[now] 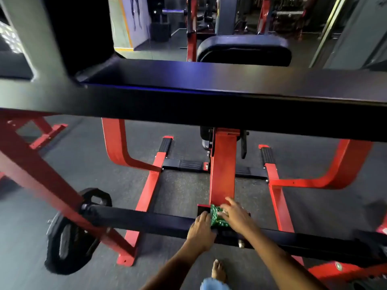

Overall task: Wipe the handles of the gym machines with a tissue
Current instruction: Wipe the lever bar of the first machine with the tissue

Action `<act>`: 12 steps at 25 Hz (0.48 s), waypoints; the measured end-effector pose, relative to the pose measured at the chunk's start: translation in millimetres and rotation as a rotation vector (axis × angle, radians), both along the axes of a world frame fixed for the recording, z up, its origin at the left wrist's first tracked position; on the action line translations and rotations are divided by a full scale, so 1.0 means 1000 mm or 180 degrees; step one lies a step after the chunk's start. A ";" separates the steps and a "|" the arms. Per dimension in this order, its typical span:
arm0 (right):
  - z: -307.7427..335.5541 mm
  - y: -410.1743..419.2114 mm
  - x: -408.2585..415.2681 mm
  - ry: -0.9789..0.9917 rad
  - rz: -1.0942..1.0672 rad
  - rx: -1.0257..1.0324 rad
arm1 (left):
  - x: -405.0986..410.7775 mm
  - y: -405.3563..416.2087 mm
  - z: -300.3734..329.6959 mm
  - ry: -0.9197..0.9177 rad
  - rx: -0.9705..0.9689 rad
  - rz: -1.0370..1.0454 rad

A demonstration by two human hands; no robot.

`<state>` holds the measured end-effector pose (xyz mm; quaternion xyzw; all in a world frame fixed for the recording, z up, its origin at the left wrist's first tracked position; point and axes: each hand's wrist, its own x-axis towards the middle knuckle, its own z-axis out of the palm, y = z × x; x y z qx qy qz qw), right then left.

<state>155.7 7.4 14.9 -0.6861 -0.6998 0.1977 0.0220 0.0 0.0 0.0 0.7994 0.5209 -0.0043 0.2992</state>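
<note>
A green patterned tissue pack (216, 217) lies on the black cross bar (134, 219) of a red gym machine, at the foot of its red centre post (223, 170). My left hand (201, 229) rests on the bar and touches the pack's left side. My right hand (235, 215) lies over the pack's top and right side, fingers bent on it. Something pale shows under the right fingers; I cannot tell whether it is a tissue. No handle of the machine is clearly in view.
A wide black beam (209, 101) crosses the view above the hands. A black weight plate (69, 243) hangs on the bar's left end. Red frame legs (146, 197) and black footplates (165, 144) stand on the grey floor. My bare foot (217, 271) is below.
</note>
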 end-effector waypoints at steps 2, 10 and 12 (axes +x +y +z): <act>-0.008 0.007 0.007 -0.0047 -0.0247 0.0055 | 0.013 0.012 -0.006 0.0023 -0.0095 -0.0046; -0.035 0.007 0.015 -0.0527 -0.0118 0.0247 | 0.039 0.032 -0.036 0.0341 -0.0192 -0.0341; -0.043 0.009 0.014 -0.0692 -0.0105 0.0217 | 0.037 0.029 -0.046 0.0349 -0.0205 -0.0357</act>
